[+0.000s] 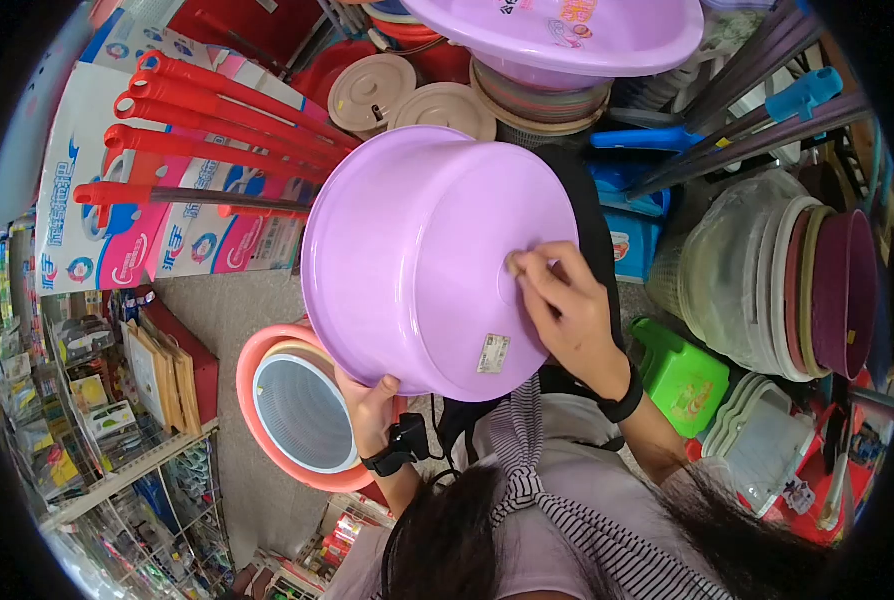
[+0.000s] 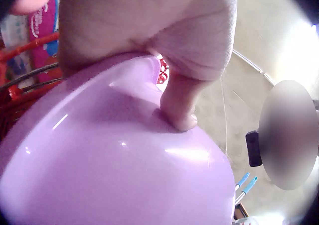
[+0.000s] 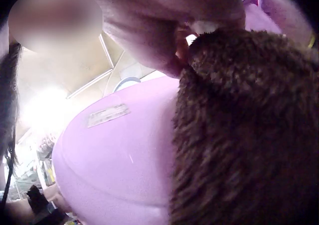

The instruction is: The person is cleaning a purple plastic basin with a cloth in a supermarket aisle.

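Observation:
A glossy lilac tub [image 1: 397,230] is tilted so that its round base and a price sticker [image 1: 493,354] face up and right. My left hand [image 1: 370,408] grips its rim at the lower left, thumb on the outer wall; the left wrist view shows that thumb pressing the lilac plastic [image 2: 119,170]. Over the base is my right hand [image 1: 572,315], fingers curled and the foremost one at the middle of the base. In the right wrist view a brown furry thing [image 3: 249,130] fills much of the right side below the hand; whether the hand touches it I cannot tell.
Red-handled poles [image 1: 217,105] stand at upper left before printed boxes. A pink basin [image 1: 252,400] holding a pale basket [image 1: 302,412] is below left. Stacked tubs [image 1: 842,290] and a green stool [image 1: 682,380] are right. A large purple basin [image 1: 577,35] is above.

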